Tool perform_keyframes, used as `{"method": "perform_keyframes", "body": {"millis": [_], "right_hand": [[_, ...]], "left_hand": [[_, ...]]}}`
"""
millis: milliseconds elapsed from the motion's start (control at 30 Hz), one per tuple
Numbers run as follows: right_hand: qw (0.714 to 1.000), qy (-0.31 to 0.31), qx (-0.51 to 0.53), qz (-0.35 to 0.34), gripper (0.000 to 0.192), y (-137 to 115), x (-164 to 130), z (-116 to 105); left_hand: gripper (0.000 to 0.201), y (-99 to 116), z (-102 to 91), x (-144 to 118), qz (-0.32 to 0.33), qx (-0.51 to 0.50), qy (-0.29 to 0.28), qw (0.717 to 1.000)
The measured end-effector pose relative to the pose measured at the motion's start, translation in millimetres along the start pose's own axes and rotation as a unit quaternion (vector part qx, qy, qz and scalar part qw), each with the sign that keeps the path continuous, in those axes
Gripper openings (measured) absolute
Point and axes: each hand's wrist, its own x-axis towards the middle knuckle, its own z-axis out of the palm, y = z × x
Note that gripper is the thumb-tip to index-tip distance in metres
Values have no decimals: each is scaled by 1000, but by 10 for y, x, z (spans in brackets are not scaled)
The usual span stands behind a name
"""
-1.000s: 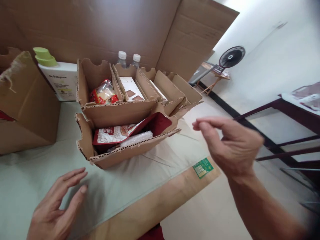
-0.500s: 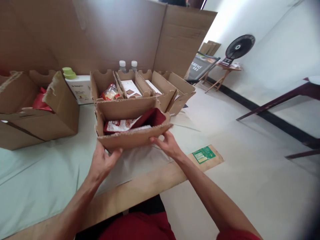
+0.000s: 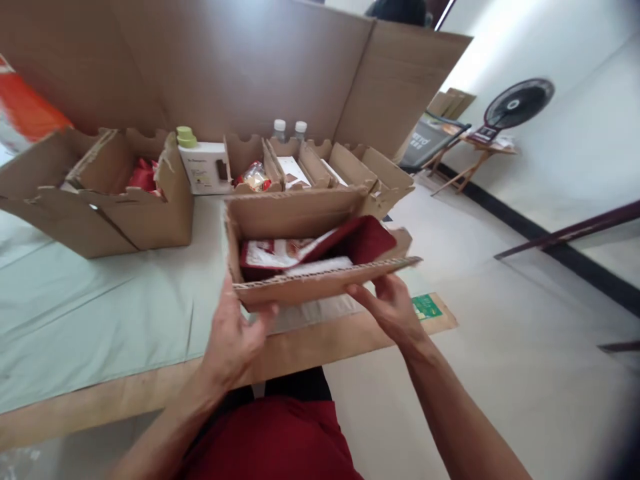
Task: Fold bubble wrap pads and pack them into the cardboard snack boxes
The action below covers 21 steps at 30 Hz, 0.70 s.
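Observation:
Between my hands is an open cardboard box, held up near the table's front edge. Dark red packets with white-printed parts lie inside it, one leaning at the right end. My left hand grips the box's near left corner, thumb on the front wall and fingers around the side. At the front right, my right hand grips the lower part of the wall, its thumb in front and its other fingers partly hidden underneath.
Behind stands a row of cardboard boxes, with a white carton to their left. Two white-capped bottles are at the back. More cardboard boxes stand at left, one holding a red packet. A tall cardboard panel closes the rear.
The held box has come nearer and away from the row behind it, with both hands still on it. My view has turned left, showing an orange and white item at the far left.

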Motion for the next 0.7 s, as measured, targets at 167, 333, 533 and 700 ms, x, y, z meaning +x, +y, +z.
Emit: {"method": "perform_keyframes", "body": {"millis": [167, 333, 533, 700], "right_hand": [[996, -82, 25, 32, 62, 182, -77, 47], [960, -206, 179, -55, 85, 132, 530, 960], [956, -190, 192, -112, 86, -57, 957, 1798], [968, -136, 186, -102, 80, -99, 847, 2063]], "left_hand": [[59, -150, -48, -443, -67, -8, 14, 998], [81, -291, -503, -840, -111, 30, 77, 990], [103, -314, -422, -1167, -50, 49, 93, 993], [103, -458, -353, -1242, -39, 70, 62, 995]]}}
